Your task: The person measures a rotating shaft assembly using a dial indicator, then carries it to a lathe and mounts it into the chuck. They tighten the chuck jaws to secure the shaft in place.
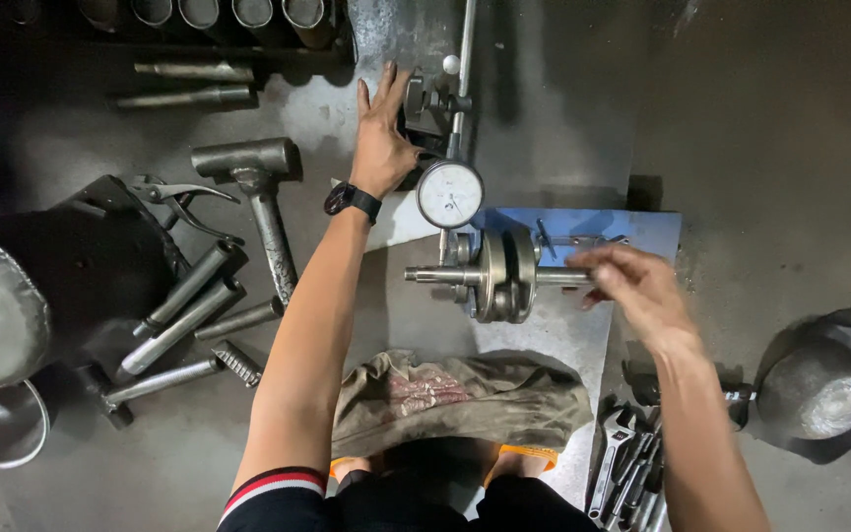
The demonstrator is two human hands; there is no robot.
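A metal crankshaft point(500, 274) with two round webs lies level across a stand on a blue plate point(654, 232). My right hand point(632, 286) grips its right shaft end with curled fingers. A round dial gauge point(449, 194) hangs just above the left web on a thin upright rod point(464, 59). My left hand point(382, 138), with a black watch on the wrist, rests with spread fingers on the dark base of the gauge stand point(424, 110).
A heavy steel hammer point(258, 197) lies at the left, with pliers point(181, 202) and several steel bars point(189, 315) beside it. A dirty rag point(460, 399) covers my lap. Wrenches point(627, 468) lie at lower right, and round metal parts sit at both sides.
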